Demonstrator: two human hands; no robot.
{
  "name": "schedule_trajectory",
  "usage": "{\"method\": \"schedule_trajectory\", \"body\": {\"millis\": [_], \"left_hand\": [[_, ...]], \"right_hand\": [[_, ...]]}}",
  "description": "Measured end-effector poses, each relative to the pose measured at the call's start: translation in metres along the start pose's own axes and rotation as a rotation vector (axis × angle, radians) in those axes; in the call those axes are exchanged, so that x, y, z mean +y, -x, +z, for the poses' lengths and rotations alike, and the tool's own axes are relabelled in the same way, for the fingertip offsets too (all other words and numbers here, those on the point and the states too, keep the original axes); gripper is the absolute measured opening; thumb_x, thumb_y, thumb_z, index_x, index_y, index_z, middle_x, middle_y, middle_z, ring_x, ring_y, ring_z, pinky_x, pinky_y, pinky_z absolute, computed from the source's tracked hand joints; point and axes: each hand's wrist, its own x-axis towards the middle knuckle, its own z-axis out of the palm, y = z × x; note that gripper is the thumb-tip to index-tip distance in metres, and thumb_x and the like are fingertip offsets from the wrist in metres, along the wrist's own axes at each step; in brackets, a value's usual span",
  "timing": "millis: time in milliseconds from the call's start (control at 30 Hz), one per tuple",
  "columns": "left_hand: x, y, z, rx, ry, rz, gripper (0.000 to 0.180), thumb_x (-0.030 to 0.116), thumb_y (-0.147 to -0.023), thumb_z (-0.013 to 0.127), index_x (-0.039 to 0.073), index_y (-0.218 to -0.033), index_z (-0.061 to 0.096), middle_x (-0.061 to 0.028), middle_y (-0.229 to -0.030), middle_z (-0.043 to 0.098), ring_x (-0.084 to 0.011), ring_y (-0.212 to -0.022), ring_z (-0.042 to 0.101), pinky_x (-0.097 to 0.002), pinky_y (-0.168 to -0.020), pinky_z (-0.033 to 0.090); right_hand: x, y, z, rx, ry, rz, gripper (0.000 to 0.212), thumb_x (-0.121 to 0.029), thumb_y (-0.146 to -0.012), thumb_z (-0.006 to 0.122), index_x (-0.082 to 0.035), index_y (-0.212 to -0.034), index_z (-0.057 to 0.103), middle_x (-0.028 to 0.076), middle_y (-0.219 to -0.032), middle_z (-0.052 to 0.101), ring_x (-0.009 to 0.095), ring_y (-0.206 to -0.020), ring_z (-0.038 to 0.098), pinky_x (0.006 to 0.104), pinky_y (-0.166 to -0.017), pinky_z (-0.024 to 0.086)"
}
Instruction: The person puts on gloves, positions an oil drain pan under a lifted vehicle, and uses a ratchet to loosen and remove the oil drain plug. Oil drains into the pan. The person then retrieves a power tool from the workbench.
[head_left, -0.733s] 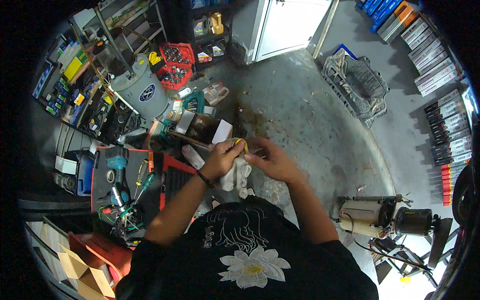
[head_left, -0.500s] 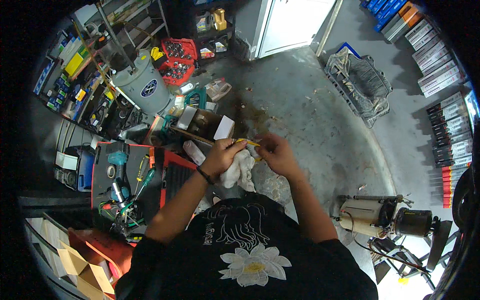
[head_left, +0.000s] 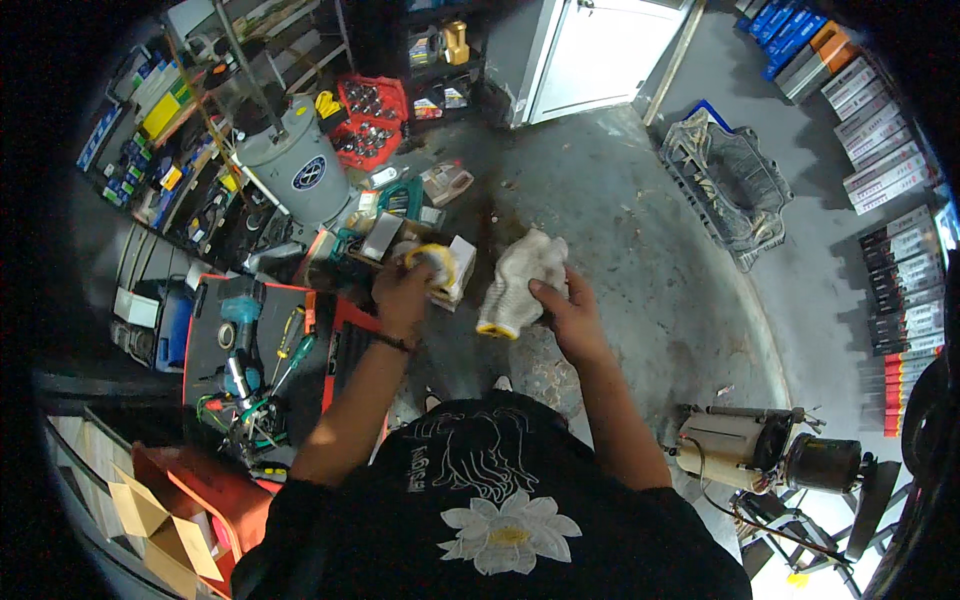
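Observation:
My right hand point(head_left: 572, 312) pinches a white knit work glove point(head_left: 525, 275) with a yellow cuff edge; the thumb lies across its fabric and the cuff points down toward me. In my left hand point(head_left: 403, 297) is a second white glove point(head_left: 436, 262), whose yellow cuff shows as a curved band by the fingers. Most of that second glove is bunched up, and its lower part is hard to make out. The two hands are apart, both held out in front of my body above the floor. Behind my left hand stands an open cardboard box point(head_left: 463, 262).
At left, a tool cart point(head_left: 210, 330) carries a cordless power tool point(head_left: 240, 312) and screwdrivers point(head_left: 300, 350). Past it stand a grey tank point(head_left: 300, 165) and an open red socket case point(head_left: 370, 120). A dirty black plastic cover point(head_left: 730, 180) leans at the right wall; a cylindrical machine point(head_left: 740, 440) stands near right.
The gloves were together between my hands and are now apart, one in each hand. My left hand has moved left and forward; the right-hand glove hangs spread out.

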Motion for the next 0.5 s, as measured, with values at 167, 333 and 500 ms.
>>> {"method": "schedule_trajectory", "body": {"millis": [167,333,500], "left_hand": [[-0.007,0.016,-0.015,-0.262,-0.288,0.403,0.029,-0.001,-0.083,0.068,0.005,-0.110,0.060,-0.0064,-0.105,0.066,-0.0184,-0.096,0.065,-0.0328,-0.087,0.054],[0.001,0.034,0.001,-0.670,0.033,-0.080,0.034,-0.003,-0.094,0.053,0.002,-0.128,0.057,-0.0105,-0.123,0.065,-0.0194,-0.115,0.063,-0.0325,-0.102,0.048],[0.028,0.045,0.020,-0.715,0.132,-0.255,0.040,0.000,-0.095,0.055,-0.005,-0.135,0.056,-0.0153,-0.133,0.064,-0.0214,-0.119,0.064,-0.0325,-0.104,0.048]], "right_hand": [[-0.015,0.001,-0.007,0.013,-0.111,0.050,0.049,-0.019,-0.097,0.073,-0.001,-0.138,0.054,0.011,-0.116,0.071,0.024,-0.099,0.073,0.0379,-0.076,0.063],[-0.013,0.000,0.002,0.085,-0.183,0.073,0.048,-0.020,-0.097,0.073,-0.001,-0.137,0.054,0.012,-0.113,0.072,0.024,-0.093,0.074,0.0366,-0.070,0.063],[-0.010,0.000,-0.008,0.034,-0.111,0.051,0.051,-0.021,-0.096,0.075,0.002,-0.136,0.053,0.013,-0.113,0.072,0.027,-0.093,0.075,0.0372,-0.071,0.063]]}}
